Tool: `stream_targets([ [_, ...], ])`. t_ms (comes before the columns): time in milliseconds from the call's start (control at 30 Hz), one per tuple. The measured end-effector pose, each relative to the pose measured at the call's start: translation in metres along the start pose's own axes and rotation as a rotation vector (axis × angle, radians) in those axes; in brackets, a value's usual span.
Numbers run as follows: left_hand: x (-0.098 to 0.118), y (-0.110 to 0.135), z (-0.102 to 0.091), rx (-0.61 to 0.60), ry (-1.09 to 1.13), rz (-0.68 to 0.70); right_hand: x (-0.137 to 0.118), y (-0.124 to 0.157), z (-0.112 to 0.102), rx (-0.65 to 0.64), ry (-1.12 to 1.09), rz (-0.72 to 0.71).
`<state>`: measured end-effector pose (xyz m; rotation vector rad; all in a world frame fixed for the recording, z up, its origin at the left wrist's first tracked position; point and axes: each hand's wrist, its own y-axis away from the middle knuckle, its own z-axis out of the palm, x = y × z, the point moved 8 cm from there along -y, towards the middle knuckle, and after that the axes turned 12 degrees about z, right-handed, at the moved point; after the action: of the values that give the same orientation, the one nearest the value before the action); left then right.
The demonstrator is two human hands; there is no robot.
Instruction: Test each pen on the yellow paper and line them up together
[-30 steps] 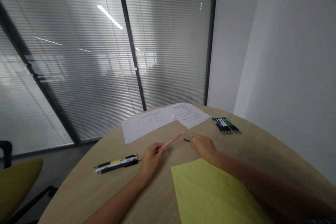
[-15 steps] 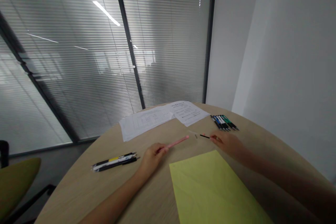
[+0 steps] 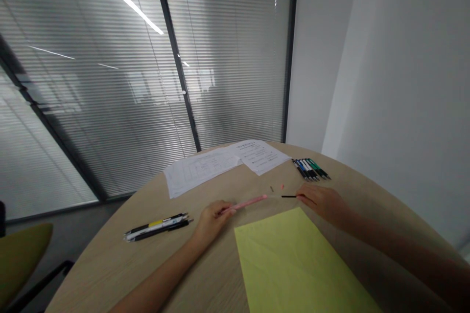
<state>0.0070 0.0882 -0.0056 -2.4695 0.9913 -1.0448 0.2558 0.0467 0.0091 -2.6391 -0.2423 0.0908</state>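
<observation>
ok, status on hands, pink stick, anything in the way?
Left hand gripping pink stick. Right hand pinching black rod, pointed toward stick's tip. Small pink piece, small grey piece just beyond, not between.

Left hand (image 3: 212, 220): bare. Left forearm (image 3: 167, 271): bare to frame edge, slim, tapering toward the hand. Right hand (image 3: 323, 204): bare. Right forearm (image 3: 389, 244): bare, same taper; near end dim, detail hard to read.

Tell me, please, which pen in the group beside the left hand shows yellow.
The pen nearest the papers: only its barrel has a yellow section.
</observation>
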Motion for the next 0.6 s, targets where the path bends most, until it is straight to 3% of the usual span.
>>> stream_targets([
  [233, 0.000, 0.000, 0.001, -0.005, -0.041, 0.037, -0.015, -0.005, -0.015, 0.187, 0.065, -0.227],
  [433, 0.004, 0.000, 0.003, -0.044, -0.047, 0.072, -0.025, -0.017, -0.019, 0.178, 0.063, -0.334],
  [600, 0.007, 0.001, 0.005, -0.054, -0.041, 0.089, -0.052, -0.016, -0.008, 0.144, 0.036, -0.361],
])
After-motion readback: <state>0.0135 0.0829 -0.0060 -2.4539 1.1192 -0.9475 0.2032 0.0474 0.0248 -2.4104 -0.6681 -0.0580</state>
